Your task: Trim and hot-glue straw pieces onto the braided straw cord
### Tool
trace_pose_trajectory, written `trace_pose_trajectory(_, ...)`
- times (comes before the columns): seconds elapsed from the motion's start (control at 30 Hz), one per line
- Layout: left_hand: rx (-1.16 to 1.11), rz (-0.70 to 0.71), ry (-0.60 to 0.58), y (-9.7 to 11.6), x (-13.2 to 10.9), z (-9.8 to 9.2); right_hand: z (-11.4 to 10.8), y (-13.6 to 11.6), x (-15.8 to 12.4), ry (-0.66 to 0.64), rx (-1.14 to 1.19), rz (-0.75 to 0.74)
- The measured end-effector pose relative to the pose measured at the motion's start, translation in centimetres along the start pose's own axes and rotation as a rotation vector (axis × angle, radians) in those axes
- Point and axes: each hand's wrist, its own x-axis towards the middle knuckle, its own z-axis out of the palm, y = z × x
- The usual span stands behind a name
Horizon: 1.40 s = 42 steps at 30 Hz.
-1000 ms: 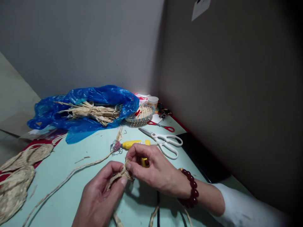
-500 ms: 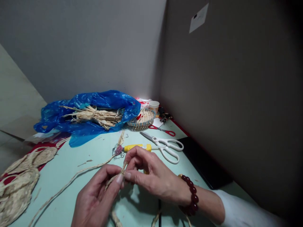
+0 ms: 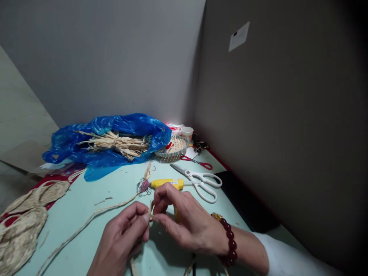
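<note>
**Both hands pinching a straw cord**

Left hand [image 3: 120,237] and right hand [image 3: 186,222] meet fingertip to fingertip low over the table [image 3: 86,191]. Each is closed narrow on the end of the straw cord [image 3: 100,211], which trails left across the table. Yellow tool [image 3: 166,184] and white scissors [image 3: 201,180] lie just behind.

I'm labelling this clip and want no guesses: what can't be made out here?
Head view: straw strand, its pinched part hidden by fingers of left hand and right hand.
Head view: glue gun, its handle behind the right hand.
Head view: woven mats, cut off by the left edge.
Head view: wall note, print too small.
</note>
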Motion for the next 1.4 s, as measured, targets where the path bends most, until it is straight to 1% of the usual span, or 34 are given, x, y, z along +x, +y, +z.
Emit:
trace_pose_trajectory(0.1,-0.026,-0.005,-0.024,-0.3,0.5,-0.3,0.1,0.4,0.0,-0.002,-0.024,0.007)
trace_pose_trajectory(0.23,0.001,0.072,-0.013,-0.5,0.7,-0.4,0.3,0.5,0.2,0.034,0.005,0.062)
trace_pose_trajectory(0.33,-0.007,0.110,0.043,-0.2,0.5,-0.6,-0.2,0.1,0.5,0.036,-0.017,0.121)
trace_pose_trajectory(0.37,-0.029,0.127,0.078,0.0,0.4,-0.7,-0.5,0.1,0.7,0.030,-0.105,0.157)
trace_pose_trajectory(0.47,-0.130,0.205,0.197,0.6,0.1,-1.2,-1.4,0.3,1.0,0.015,-0.585,0.325)
trace_pose_trajectory(0.5,-0.161,0.239,0.231,0.8,0.1,-1.4,-1.6,0.5,1.1,0.007,-0.728,0.374)
trace_pose_trajectory(0.53,-0.189,0.269,0.261,1.0,0.0,-1.6,-1.6,0.8,1.1,-0.005,-0.823,0.410)
trace_pose_trajectory(0.6,-0.229,0.308,0.300,1.2,0.1,-2.1,-1.4,1.2,1.0,-0.036,-0.876,0.445)
trace_pose_trajectory(0.67,-0.251,0.323,0.310,1.4,0.2,-2.5,-1.0,1.4,0.9,-0.070,-0.901,0.465)
trace_pose_trajectory(0.83,-0.271,0.373,0.261,1.9,0.4,-3.1,-0.1,1.1,0.4,-0.118,-0.915,0.458)
trace_pose_trajectory(0.9,-0.284,0.399,0.257,2.4,0.4,-3.0,-0.2,1.4,0.3,-0.105,-0.870,0.442)
trace_pose_trajectory(0.97,-0.304,0.418,0.273,2.8,0.5,-3.0,-0.5,2.0,0.2,-0.056,-0.728,0.477)
trace_pose_trajectory(1.0,-0.315,0.424,0.282,3.0,0.5,-3.0,-0.6,2.4,0.3,-0.019,-0.616,0.509)
trace_pose_trajectory(1.13,-0.357,0.456,0.316,3.5,0.4,-3.2,-1.0,3.3,1.1,0.196,-0.035,0.635)
trace_pose_trajectory(1.17,-0.364,0.465,0.320,3.6,0.4,-3.2,-1.0,3.2,1.3,0.226,0.073,0.646)
trace_pose_trajectory(1.23,-0.370,0.479,0.317,3.7,0.3,-3.3,-1.1,2.6,1.5,0.234,0.266,0.653)
trace_pose_trajectory(1.27,-0.372,0.484,0.315,3.7,0.3,-3.4,-1.1,2.1,1.5,0.225,0.340,0.652)
trace_pose_trajectory(1.33,-0.377,0.491,0.314,3.7,0.3,-3.5,-1.3,1.3,1.3,0.268,0.433,0.654)
trace_pose_trajectory(1.4,-0.388,0.489,0.318,3.5,0.5,-3.6,-1.7,0.8,1.1,0.335,0.396,0.655)
